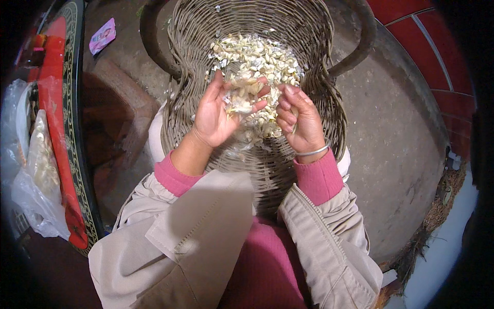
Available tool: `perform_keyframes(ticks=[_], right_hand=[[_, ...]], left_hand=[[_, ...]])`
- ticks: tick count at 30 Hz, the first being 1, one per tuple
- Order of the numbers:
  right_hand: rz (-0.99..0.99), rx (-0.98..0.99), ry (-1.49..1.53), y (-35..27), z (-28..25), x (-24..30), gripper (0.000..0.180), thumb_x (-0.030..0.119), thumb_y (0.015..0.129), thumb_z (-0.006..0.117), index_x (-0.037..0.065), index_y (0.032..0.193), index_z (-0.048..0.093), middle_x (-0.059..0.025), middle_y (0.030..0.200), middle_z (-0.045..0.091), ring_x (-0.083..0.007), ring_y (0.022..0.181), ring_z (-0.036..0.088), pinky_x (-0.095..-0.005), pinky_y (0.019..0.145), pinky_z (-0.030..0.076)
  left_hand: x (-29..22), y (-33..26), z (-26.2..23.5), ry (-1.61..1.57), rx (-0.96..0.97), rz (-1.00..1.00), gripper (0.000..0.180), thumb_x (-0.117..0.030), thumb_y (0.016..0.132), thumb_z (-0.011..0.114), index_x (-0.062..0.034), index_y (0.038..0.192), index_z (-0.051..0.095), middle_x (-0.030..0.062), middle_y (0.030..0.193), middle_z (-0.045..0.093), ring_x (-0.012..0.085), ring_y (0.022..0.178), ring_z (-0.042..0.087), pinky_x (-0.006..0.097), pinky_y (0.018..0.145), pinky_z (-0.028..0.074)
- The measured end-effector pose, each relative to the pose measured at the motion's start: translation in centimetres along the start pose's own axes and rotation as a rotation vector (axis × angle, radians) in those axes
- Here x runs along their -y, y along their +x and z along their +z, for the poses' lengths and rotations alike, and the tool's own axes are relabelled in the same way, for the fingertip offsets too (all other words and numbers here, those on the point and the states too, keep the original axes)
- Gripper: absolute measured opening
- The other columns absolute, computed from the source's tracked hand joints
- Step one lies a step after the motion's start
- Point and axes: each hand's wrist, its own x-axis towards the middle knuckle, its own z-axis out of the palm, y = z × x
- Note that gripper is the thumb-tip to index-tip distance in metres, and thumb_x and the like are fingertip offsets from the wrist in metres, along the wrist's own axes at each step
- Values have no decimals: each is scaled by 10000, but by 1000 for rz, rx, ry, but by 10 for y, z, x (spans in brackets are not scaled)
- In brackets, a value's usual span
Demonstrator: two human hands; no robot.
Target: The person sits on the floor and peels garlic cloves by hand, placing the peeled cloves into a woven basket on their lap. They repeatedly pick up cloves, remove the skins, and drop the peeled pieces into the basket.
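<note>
A woven wicker basket point(180, 31) stands between my knees. Many small pale pieces point(280, 62) that look like garlic cloves, with loose papery skins, lie in it. Above them my left hand point(221, 108) is cupped palm up, holding a bunch of garlic cloves and thin skins point(242, 95) on its palm and fingers. Close by on the right, my right hand point(301, 116) is curled closed with thumb and forefinger pressed together. A pale sliver, apparently a garlic clove point(294, 119), shows among its fingers; the fingertips are partly hidden.
To the left is a red table with a patterned dark edge point(72, 103), bearing a clear plastic bag point(41, 190) of pale pieces. A pink packet point(103, 36) lies on the concrete floor point(391, 154). Curved dark handles point(360, 51) flank the basket. Red tiles point(417, 46) rise at right.
</note>
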Motion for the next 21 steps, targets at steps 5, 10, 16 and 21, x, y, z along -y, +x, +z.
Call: perform_keyframes(ticks=[5, 10, 16, 21], right_hand=[[-71, 97, -463, -5, 10, -8, 135, 95, 765, 528, 44, 890, 529, 50, 557, 410, -12, 388, 282, -143, 341, 219], [-222, 168, -796, 0, 8, -23, 213, 43, 688, 604, -3, 886, 540, -35, 794, 552, -87, 745, 494, -208, 678, 413], [-197, 181, -710, 2, 9, -29, 155, 73, 742, 561, 30, 885, 520, -3, 730, 508, -36, 575, 423, -162, 488, 358], [67, 213, -123, -4, 4, -11, 126, 96, 783, 508, 85, 907, 487, 23, 663, 460, -16, 424, 311, -139, 348, 238]], left_hand=[[-2, 0, -4, 22, -31, 27, 615, -459, 841, 261, 77, 1124, 362, 217, 1140, 410, 304, 1060, 416, 411, 896, 340], [-1, 1, -6, -7, -5, 17, 647, -464, 833, 283, 88, 1169, 288, 255, 1183, 349, 328, 1092, 377, 427, 893, 337], [3, 1, -3, -9, -32, 22, 576, -472, 825, 309, 41, 1048, 448, 195, 1039, 497, 291, 981, 482, 394, 838, 390], [2, 2, -8, -17, -78, 69, 545, -456, 833, 306, 31, 1020, 463, 182, 1043, 499, 279, 979, 485, 386, 841, 388]])
